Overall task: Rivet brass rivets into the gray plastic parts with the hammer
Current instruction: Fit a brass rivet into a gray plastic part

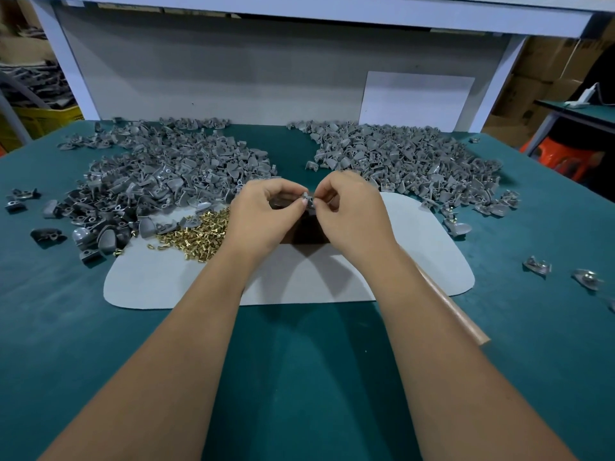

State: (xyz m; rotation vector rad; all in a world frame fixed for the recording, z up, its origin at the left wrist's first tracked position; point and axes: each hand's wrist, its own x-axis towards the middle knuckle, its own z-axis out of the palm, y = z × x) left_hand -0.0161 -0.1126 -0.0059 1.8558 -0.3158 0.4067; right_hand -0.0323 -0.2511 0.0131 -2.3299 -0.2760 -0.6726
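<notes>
My left hand [263, 214] and my right hand [352, 211] meet over the middle of the bench and pinch one small gray plastic part [308, 199] between their fingertips. Whether a rivet sits in it is hidden by my fingers. A dark block [307, 232] lies under my hands on a pale gray mat [299, 281]. Loose brass rivets [196, 236] are heaped on the mat left of my left hand. The hammer's wooden handle [456, 311] shows beside my right forearm; its head is hidden.
A big pile of gray parts [159, 174] covers the green table [299, 377] at back left, and another pile [409, 161] at back right. Stray parts [537, 266] lie at the right. A white back panel [233, 68] closes the far side.
</notes>
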